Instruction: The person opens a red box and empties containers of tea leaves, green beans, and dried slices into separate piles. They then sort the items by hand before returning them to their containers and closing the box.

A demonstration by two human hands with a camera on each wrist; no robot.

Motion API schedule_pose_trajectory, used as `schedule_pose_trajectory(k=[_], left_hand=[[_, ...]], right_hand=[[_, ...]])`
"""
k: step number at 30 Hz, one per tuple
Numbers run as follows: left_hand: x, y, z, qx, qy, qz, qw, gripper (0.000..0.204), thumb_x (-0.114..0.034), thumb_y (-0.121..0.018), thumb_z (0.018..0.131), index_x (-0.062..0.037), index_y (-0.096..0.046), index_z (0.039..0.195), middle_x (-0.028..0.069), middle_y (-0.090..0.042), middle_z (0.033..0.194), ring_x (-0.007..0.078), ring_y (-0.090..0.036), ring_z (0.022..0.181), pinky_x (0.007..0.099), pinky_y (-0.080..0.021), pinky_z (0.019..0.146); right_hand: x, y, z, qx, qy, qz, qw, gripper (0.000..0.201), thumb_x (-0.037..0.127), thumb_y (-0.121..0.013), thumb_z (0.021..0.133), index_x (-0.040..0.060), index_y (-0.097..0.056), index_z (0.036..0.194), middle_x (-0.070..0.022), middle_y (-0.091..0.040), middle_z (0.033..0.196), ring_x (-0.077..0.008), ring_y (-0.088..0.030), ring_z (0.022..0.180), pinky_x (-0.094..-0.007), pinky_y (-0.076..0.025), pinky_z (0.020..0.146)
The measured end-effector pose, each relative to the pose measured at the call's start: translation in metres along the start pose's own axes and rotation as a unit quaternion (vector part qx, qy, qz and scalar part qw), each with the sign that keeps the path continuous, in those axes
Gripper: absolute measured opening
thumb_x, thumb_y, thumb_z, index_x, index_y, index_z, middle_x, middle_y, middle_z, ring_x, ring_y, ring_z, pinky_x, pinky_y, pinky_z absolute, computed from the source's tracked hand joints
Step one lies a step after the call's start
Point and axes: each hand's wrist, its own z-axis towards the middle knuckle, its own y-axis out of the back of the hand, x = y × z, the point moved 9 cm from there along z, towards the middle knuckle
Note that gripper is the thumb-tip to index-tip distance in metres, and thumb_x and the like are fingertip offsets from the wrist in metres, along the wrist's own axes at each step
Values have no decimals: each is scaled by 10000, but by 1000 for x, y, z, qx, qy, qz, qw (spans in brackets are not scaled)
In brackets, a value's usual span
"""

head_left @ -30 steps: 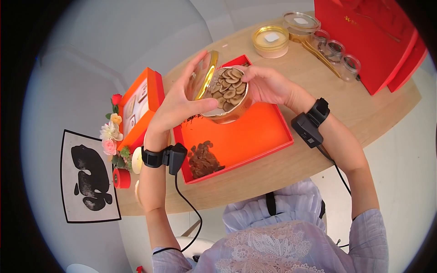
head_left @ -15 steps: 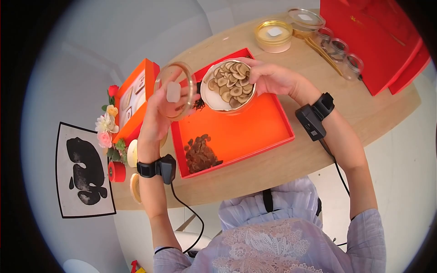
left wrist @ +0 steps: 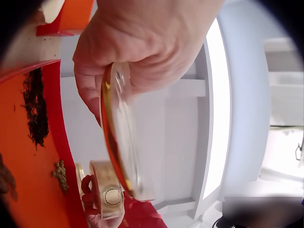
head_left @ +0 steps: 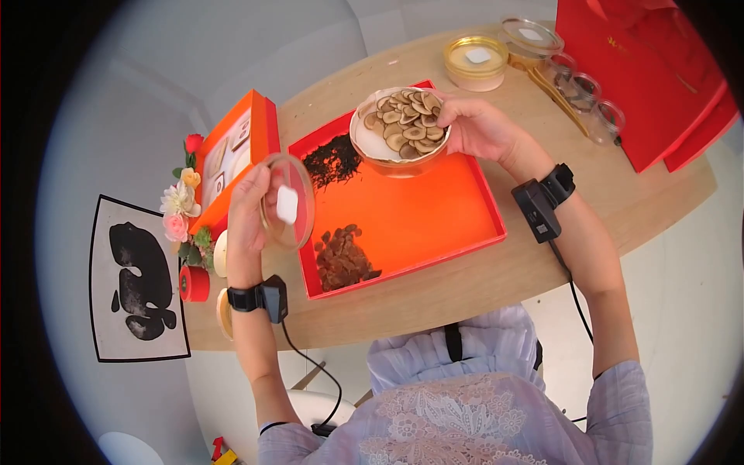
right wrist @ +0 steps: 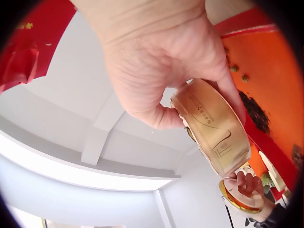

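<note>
The left hand (head_left: 249,203) pinches the edge of a clear round lid (head_left: 288,201) with a white label, left of the orange tray (head_left: 418,221); the left wrist view shows the lid (left wrist: 118,133) edge-on in the hand (left wrist: 142,42). Over the tray's far part, the right hand (head_left: 484,133) grips a round tub (head_left: 403,167) by its right side, thumb at the rim. Pale dried slices (head_left: 407,120) lie in the tub. Inside the tray are dark shreds (head_left: 333,160) at far left and brown pieces (head_left: 345,260) at near left.
Right of the tray's far end stand a gold-lidded tub (head_left: 475,66), another round container (head_left: 531,40), golden tongs (head_left: 562,105), small clear jars (head_left: 608,120) and red bags (head_left: 643,77). At left are an open orange box (head_left: 236,155), flowers (head_left: 180,199) and a red roll (head_left: 194,284).
The left hand has moved the lid away from the tub, left and nearer the body. The right hand has shifted slightly right with the tub, whose contents face the head camera more.
</note>
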Motion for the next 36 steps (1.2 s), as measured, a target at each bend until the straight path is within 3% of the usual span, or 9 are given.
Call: schedule_pose_trajectory(k=[1, 6, 8, 10, 12, 23, 29, 34, 36], left_hand=[[-2, 9, 1, 35, 6, 96, 995, 355, -270, -543, 1061, -13, -620, 1294, 57, -725, 1055, 107, -708, 886, 240, -586, 706], [-32, 1, 47, 6, 69, 46, 997, 404, -182, -497, 1046, -7, -534, 1407, 48, -704, 1139, 104, -705, 948, 239, -580, 741], [-56, -45, 82, -16, 68, 41, 997, 402, -157, -515, 1034, -6, -544, 1405, 58, -698, 1127, 101, -696, 920, 224, -567, 708], [-60, -107, 129, 176, 80, 109, 975, 369, -120, -547, 1013, -5, -574, 1362, 55, -686, 1072, 111, -683, 885, 235, -575, 722], [-63, -182, 156, 223, 75, 206, 950, 325, -88, -561, 998, 17, -598, 1304, 63, -664, 1012, 143, -673, 846, 251, -595, 745], [-6, -399, 260, 223, 51, 219, 948, 280, -39, -630, 953, 112, -596, 1186, 133, -653, 993, 214, -710, 887, 284, -646, 787], [8, -438, 274, 165, 19, 202, 965, 232, 40, -616, 906, 144, -647, 1111, 198, -664, 1071, 266, -723, 816, 298, -664, 719], [-8, -447, 290, 112, -158, 482, 855, 455, -259, -738, 854, 148, -685, 1051, 165, -721, 947, 290, -714, 679, 377, -587, 638], [-4, -445, 300, 142, -132, 465, 864, 514, -311, -740, 846, 140, -681, 1087, 179, -717, 1013, 300, -717, 742, 402, -577, 668]], right_hand=[[0, 0, 0, -1, 3, -2, 1000, 668, 22, -502, 862, 0, -366, 1515, -177, -564, 1421, -250, -645, 1198, -409, -581, 972], [-10, -9, 0, -25, -34, -76, 996, 666, 29, -539, 853, 36, -383, 1501, -136, -579, 1403, -237, -645, 1196, -392, -588, 955], [-13, -8, 1, -19, -38, -73, 996, 669, 36, -552, 851, 50, -383, 1498, -126, -576, 1406, -232, -644, 1202, -388, -588, 952], [-19, -9, 3, 0, -46, -68, 997, 673, 32, -549, 849, 63, -382, 1500, -122, -577, 1404, -214, -639, 1209, -394, -592, 945], [-22, -3, 7, -13, -42, -83, 996, 687, 27, -554, 841, 74, -387, 1505, -113, -579, 1402, -191, -632, 1216, -381, -604, 913], [-36, -6, 13, -13, -62, -243, 968, 762, 108, -620, 792, 64, -396, 1519, -69, -621, 1225, -104, -619, 1020, -245, -478, 651], [-24, -13, 2, -16, -75, -240, 968, 766, 110, -612, 825, 129, -375, 1553, -42, -605, 977, -108, -591, 810, -268, -475, 647], [-28, -14, 5, 1, -64, -207, 976, 751, 114, -614, 834, 149, -384, 1548, -44, -603, 977, -118, -600, 795, -289, -503, 651], [-30, -14, 7, -14, -69, -207, 976, 755, 125, -628, 824, 153, -392, 1541, -52, -607, 1008, -132, -603, 776, -314, -517, 660]])
